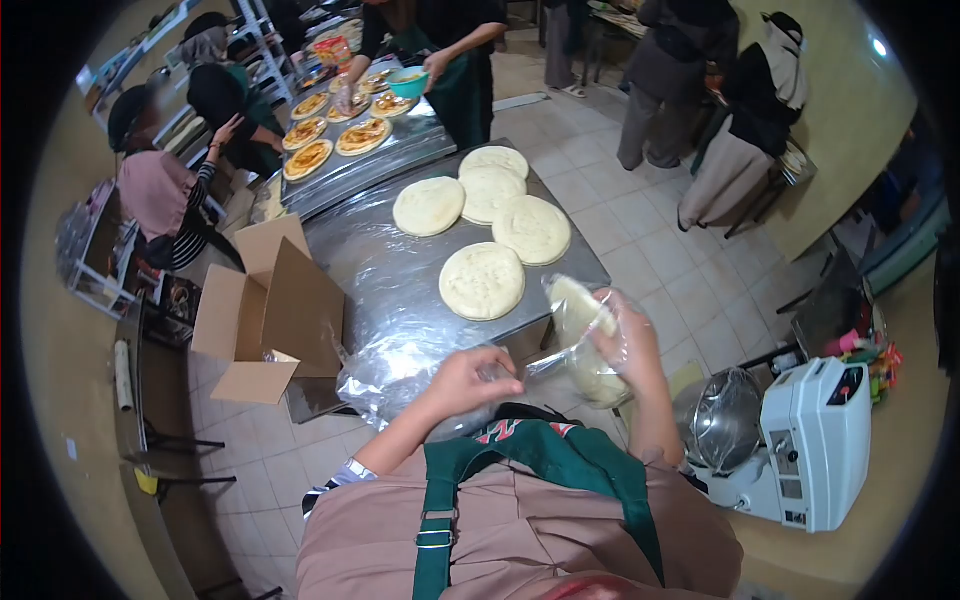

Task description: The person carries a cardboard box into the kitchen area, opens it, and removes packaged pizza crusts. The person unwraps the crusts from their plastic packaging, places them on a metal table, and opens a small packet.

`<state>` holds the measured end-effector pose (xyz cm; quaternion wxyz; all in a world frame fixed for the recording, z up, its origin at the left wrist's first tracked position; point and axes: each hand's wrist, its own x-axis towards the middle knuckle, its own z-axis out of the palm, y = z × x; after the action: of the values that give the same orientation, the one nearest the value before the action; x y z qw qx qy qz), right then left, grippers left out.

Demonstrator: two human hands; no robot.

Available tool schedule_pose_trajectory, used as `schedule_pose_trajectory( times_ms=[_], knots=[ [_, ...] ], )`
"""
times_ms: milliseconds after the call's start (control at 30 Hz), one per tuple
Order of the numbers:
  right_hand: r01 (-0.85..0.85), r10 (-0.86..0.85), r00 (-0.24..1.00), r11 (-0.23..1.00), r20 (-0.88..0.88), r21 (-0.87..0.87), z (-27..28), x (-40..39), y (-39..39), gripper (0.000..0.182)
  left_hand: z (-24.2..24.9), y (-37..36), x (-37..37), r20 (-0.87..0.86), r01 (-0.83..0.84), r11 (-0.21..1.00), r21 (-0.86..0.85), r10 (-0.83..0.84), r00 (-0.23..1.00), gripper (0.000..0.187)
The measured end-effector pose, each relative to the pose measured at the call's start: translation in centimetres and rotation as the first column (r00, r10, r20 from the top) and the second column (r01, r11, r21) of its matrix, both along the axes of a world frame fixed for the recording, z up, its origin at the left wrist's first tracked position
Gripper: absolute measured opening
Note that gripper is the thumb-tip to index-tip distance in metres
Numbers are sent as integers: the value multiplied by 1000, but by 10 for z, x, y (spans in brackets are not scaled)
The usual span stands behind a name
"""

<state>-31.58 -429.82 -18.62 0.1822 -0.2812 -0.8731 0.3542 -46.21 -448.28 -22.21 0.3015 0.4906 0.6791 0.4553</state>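
Note:
My right hand (632,345) grips pale round pizza bases (578,308) inside a clear plastic bag, held tilted over the table's front right corner. A stretched end of this plastic bag (552,368) runs across to my left hand (474,382), whose fingers are pinched together on it. Below and beside my left hand lies a heap of clear plastic (395,372) at the table's front edge. Just beyond my hands, a pizza base (482,281) rests on the steel table (360,240). Several more bases, such as one (428,206) at the left, lie behind it, some overlapping.
An open cardboard box (290,305) stands at the table's left side. Further back, sauced pizza bases (308,160) cover another steel table, where a person holds a teal bowl (408,83). A white mixer (815,440) stands at my right. Other people are at the left and back right.

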Motion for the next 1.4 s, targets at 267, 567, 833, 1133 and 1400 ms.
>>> schedule_pose_trajectory(
  times_ms=[267,567,833,1133,1400],
  knots=[
    [-374,443,854,887,-273,270,56,-2,-9,35,-14,-30,-61,166,-544,836,79,526,834,50],
    [-798,694,600,554,-398,-238,20,-85,-31,40,79,-105,-49,4,-450,746,491,514,858,16],
    [-766,-82,643,-96,-762,-636,-71,-204,-71,56,124,-220,-76,44,-722,111,683,980,193,19],
    [-328,-284,905,5,-316,-945,-135,-358,-63,44,148,-421,-77,-562,-596,56,801,417,-715,31],
    [-658,540,709,737,-452,-152,-33,-446,-196,28,147,-443,-123,-643,-595,242,766,305,-703,6]
  ],
)
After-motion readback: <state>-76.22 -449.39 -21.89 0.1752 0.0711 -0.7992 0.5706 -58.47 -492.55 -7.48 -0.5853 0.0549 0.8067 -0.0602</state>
